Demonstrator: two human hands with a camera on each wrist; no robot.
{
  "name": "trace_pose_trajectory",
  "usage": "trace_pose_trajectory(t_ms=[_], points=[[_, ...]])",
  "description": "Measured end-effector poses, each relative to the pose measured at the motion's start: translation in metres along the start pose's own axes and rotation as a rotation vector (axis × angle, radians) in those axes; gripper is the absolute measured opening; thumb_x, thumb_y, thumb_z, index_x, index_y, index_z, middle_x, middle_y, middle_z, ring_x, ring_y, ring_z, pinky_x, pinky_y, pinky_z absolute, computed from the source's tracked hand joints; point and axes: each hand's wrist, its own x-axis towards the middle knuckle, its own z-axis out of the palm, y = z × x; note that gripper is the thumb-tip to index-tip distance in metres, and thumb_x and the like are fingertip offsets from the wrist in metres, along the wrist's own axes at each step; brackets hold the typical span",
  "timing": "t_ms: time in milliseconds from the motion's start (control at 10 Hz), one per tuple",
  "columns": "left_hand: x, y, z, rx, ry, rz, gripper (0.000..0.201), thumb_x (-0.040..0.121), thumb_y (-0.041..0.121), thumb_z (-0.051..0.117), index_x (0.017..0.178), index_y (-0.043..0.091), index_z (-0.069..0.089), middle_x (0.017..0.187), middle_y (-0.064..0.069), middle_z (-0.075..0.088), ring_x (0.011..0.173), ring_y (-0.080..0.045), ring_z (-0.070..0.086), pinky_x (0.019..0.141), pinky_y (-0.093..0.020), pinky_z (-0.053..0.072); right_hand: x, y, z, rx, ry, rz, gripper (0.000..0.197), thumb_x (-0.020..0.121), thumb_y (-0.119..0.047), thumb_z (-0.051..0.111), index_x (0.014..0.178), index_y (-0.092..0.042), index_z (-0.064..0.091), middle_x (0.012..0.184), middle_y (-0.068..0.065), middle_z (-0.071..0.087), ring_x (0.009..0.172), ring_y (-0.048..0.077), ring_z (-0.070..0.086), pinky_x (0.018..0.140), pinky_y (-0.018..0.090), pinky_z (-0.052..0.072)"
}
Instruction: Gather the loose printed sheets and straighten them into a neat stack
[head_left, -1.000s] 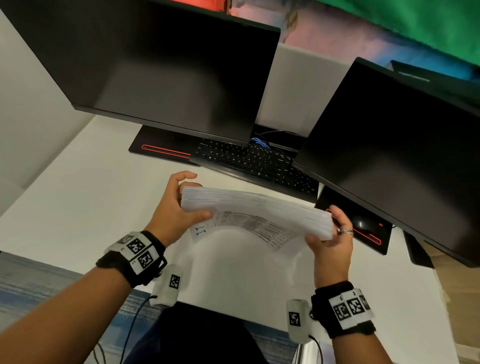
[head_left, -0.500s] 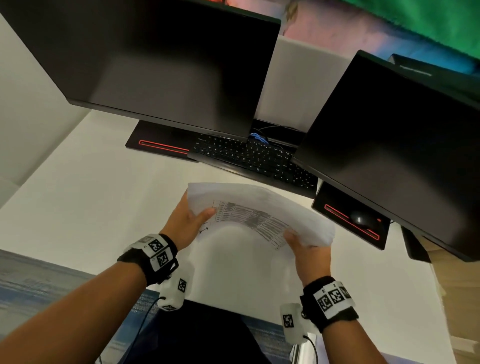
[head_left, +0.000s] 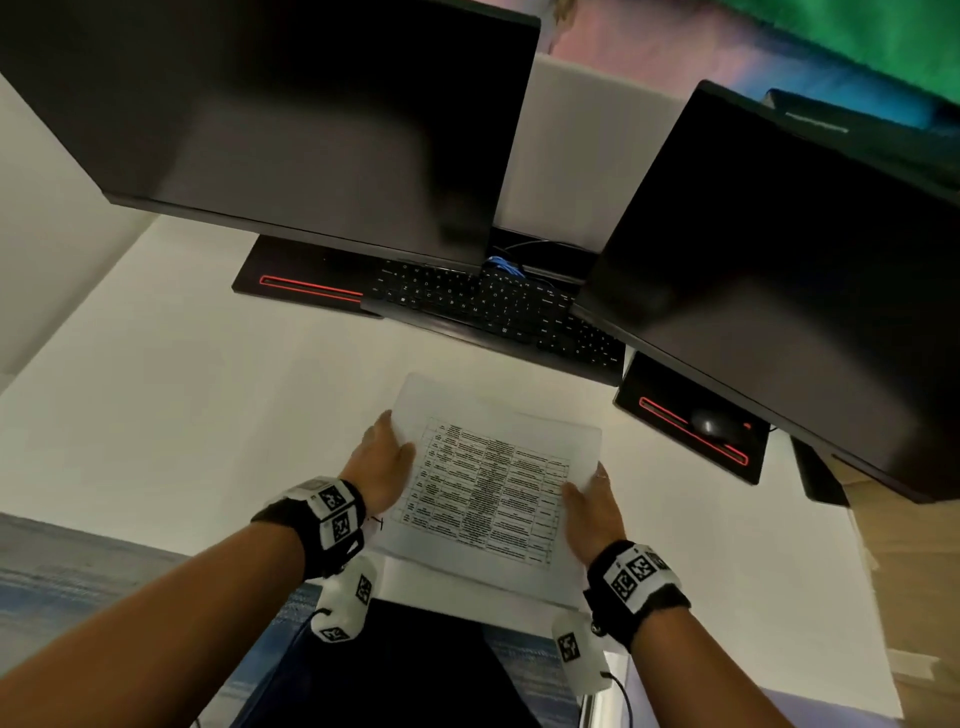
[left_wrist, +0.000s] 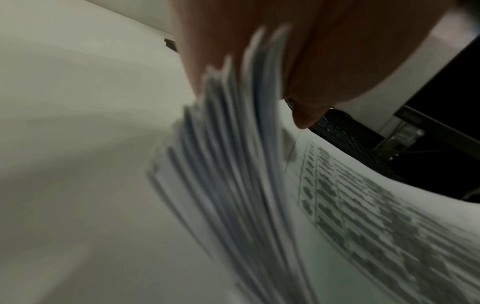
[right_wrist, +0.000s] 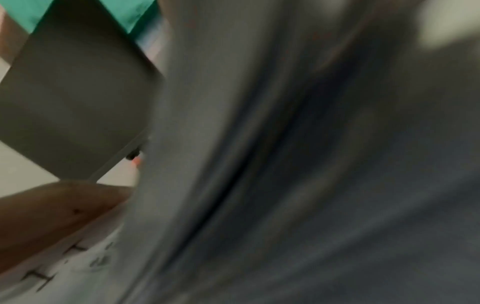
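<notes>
A stack of printed sheets (head_left: 488, 488) lies tilted just above the white desk (head_left: 182, 415), near its front edge, with a printed table facing up. My left hand (head_left: 382, 462) grips its left edge and my right hand (head_left: 592, 512) grips its right edge. In the left wrist view the sheet edges (left_wrist: 233, 164) fan out slightly unevenly, with my thumb (left_wrist: 337, 61) on top. The right wrist view is blurred: the stack (right_wrist: 233, 144) fills it and my thumb (right_wrist: 52, 216) rests on the paper. The fingers under the stack are hidden.
Two dark monitors (head_left: 311, 130) (head_left: 779, 286) hang over the back of the desk. Under them lies a black keyboard (head_left: 493, 312), and a mouse (head_left: 711, 423) sits on a red-trimmed pad at the right. My dark-clothed lap (head_left: 415, 675) is just below the desk's front edge.
The stack, held curved and nearly edge-on a second ago, has tipped over so its printed face shows. Both hands have drawn it down and toward me.
</notes>
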Motion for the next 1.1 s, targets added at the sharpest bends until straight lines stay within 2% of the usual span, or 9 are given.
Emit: trace_pose_trajectory(t_ms=[100, 200, 300, 500, 600, 700, 900, 1000, 1100], points=[[-0.003, 0.010, -0.004, -0.052, -0.034, -0.006, 0.042, 0.097, 0.006, 0.032, 0.138, 0.019, 0.035, 0.119, -0.006, 0.056, 0.098, -0.023, 0.054, 0.080, -0.032, 0.047, 0.005, -0.002, -0.009, -0.025, 0.034, 0.024, 0.037, 0.101, -0.009, 0.044, 0.137, -0.011, 0.050, 0.127, 0.007, 0.061, 0.116, 0.027, 0.059, 0.103, 0.039, 0.047], [0.001, 0.022, -0.001, -0.144, -0.057, -0.044, 0.049, 0.094, 0.001, 0.040, 0.140, 0.015, 0.044, 0.122, -0.005, 0.062, 0.104, -0.024, 0.060, 0.088, -0.035, 0.048, 0.008, 0.002, -0.034, -0.021, 0.090, 0.066, 0.033, 0.100, -0.008, 0.049, 0.133, -0.007, 0.053, 0.125, 0.010, 0.062, 0.111, 0.025, 0.060, 0.101, 0.036, 0.047], [0.006, 0.042, 0.019, -0.242, -0.137, -0.090, 0.044, 0.088, -0.002, 0.052, 0.130, 0.011, 0.056, 0.111, -0.011, 0.070, 0.102, -0.031, 0.067, 0.091, -0.047, 0.056, 0.010, 0.007, -0.074, -0.091, 0.131, 0.104, 0.027, 0.099, -0.007, 0.050, 0.126, -0.003, 0.057, 0.117, 0.010, 0.065, 0.099, 0.021, 0.057, 0.087, 0.025, 0.041], [0.000, 0.088, 0.072, -0.119, -0.273, -0.094, 0.035, 0.083, 0.006, 0.068, 0.114, 0.017, 0.055, 0.094, -0.004, 0.063, 0.098, -0.033, 0.066, 0.074, -0.052, 0.061, 0.016, 0.031, -0.133, -0.261, 0.201, 0.284, 0.025, 0.095, -0.014, 0.054, 0.118, -0.005, 0.060, 0.119, 0.015, 0.066, 0.107, 0.035, 0.063, 0.094, 0.038, 0.050], [-0.004, 0.100, 0.089, -0.071, -0.274, -0.084, 0.037, 0.082, 0.006, 0.074, 0.112, 0.017, 0.056, 0.087, -0.001, 0.061, 0.092, -0.030, 0.068, 0.068, -0.048, 0.063, 0.016, 0.036, -0.147, -0.289, 0.250, 0.355, 0.031, 0.094, -0.014, 0.055, 0.123, -0.004, 0.057, 0.124, 0.018, 0.064, 0.112, 0.038, 0.061, 0.094, 0.038, 0.049], [-0.004, 0.103, 0.099, -0.065, -0.247, -0.085, 0.036, 0.080, 0.006, 0.076, 0.110, 0.015, 0.057, 0.089, -0.003, 0.064, 0.082, -0.025, 0.069, 0.063, -0.042, 0.064, 0.016, 0.039, -0.153, -0.294, 0.275, 0.377, 0.031, 0.093, -0.016, 0.056, 0.122, -0.004, 0.059, 0.124, 0.019, 0.064, 0.112, 0.038, 0.061, 0.093, 0.036, 0.049], [-0.006, 0.101, 0.102, -0.055, -0.195, -0.065, 0.032, 0.080, 0.005, 0.076, 0.106, 0.015, 0.059, 0.098, -0.007, 0.069, 0.081, -0.026, 0.069, 0.056, -0.033, 0.062, 0.016, 0.034, -0.146, -0.347, 0.316, 0.343, 0.024, 0.095, -0.010, 0.053, 0.114, 0.004, 0.061, 0.117, 0.022, 0.065, 0.110, 0.039, 0.061, 0.090, 0.037, 0.050], [-0.004, 0.098, 0.104, -0.053, -0.215, -0.059, 0.037, 0.080, 0.006, 0.076, 0.112, 0.014, 0.059, 0.105, -0.009, 0.070, 0.082, -0.025, 0.069, 0.056, -0.031, 0.061, 0.015, 0.029, -0.139, -0.442, 0.316, 0.360, 0.029, 0.094, -0.011, 0.051, 0.119, 0.003, 0.057, 0.125, 0.020, 0.060, 0.115, 0.039, 0.057, 0.098, 0.042, 0.049], [0.001, 0.094, 0.099, 0.043, -0.164, -0.019, 0.051, 0.080, 0.019, 0.078, 0.127, 0.016, 0.055, 0.109, -0.007, 0.068, 0.094, -0.024, 0.068, 0.080, -0.036, 0.060, 0.014, 0.019, -0.123, -0.616, 0.356, 0.386, 0.050, 0.093, -0.016, 0.050, 0.140, -0.004, 0.040, 0.141, 0.015, 0.042, 0.127, 0.036, 0.042, 0.100, 0.051, 0.043]])
